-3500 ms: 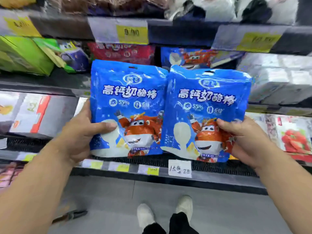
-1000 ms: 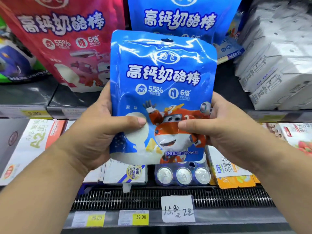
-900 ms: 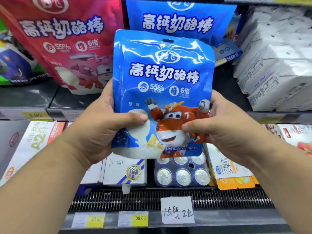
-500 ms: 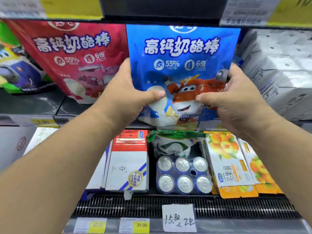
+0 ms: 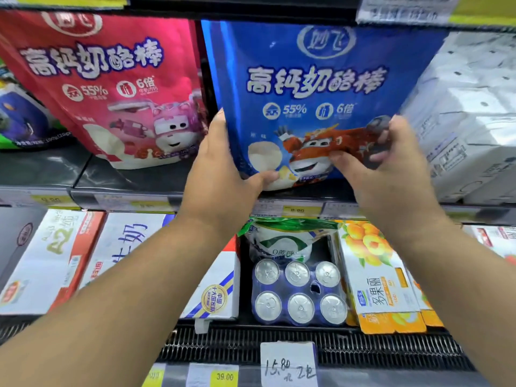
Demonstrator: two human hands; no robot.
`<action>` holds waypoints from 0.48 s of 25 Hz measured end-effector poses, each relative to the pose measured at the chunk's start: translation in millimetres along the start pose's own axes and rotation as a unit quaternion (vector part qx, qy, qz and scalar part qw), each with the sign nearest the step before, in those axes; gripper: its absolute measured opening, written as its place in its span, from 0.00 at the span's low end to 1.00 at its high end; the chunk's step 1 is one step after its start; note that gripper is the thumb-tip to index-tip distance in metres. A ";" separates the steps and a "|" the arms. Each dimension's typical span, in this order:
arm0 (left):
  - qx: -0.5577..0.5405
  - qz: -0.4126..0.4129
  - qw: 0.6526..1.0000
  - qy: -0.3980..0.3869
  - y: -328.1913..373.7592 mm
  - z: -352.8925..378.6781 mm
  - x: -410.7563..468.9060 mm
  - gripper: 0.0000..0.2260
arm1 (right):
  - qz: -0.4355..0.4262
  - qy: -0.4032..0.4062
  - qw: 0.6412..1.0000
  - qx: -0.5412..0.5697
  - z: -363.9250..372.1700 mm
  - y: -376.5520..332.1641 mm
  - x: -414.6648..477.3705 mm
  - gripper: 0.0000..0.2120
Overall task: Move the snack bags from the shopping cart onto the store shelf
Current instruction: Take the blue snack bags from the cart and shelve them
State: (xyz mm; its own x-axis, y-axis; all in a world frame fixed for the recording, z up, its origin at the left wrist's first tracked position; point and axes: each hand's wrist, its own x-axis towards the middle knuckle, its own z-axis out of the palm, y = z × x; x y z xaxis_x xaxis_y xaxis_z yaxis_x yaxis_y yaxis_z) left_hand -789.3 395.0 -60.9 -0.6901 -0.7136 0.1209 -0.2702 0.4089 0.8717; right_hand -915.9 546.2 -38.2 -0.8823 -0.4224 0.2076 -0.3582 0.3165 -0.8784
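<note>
Head view: blue snack bag (image 5: 315, 88) upright on the store shelf (image 5: 134, 188), bottom edge at the shelf front, just right of the red snack bag (image 5: 111, 88). Left hand (image 5: 220, 174) grips the blue bag's lower left edge, thumb pressed on its front. Right hand (image 5: 382, 166) pinches its lower right corner, blurred. Six-pack of cans (image 5: 298, 289) below the blue bag

The blue snack bag (image 5: 315, 90) rose from chest height in front of the lower shelves and went back onto the shelf (image 5: 134, 180), upright beside the red bag (image 5: 106, 88). The left hand (image 5: 220, 174) and right hand (image 5: 391, 169) slid down to its bottom corners.
</note>
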 end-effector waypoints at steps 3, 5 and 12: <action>0.033 -0.002 0.999 0.010 3.8 0.4 7.7 0.47 | 0.000 0.003 1.000 0.004 4.7 1.3 1.2 0.13; 0.040 -0.002 0.999 0.016 6.6 0.9 14.4 0.47 | 0.001 0.008 1.000 0.007 9.0 2.5 9.2 0.13; 0.092 0.005 0.996 -0.002 17.3 -0.1 40.1 0.41 | -0.007 -0.007 1.000 -0.023 18.4 10.0 37.9 0.15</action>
State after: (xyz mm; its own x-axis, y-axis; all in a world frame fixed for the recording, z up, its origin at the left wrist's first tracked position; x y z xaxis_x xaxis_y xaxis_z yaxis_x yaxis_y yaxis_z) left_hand -821.5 373.4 -40.9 -0.6958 -0.7070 0.1268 -0.3822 0.5138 0.7681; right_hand -947.3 517.8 -47.1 -0.8733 -0.4383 0.2128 -0.3837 0.3495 -0.8548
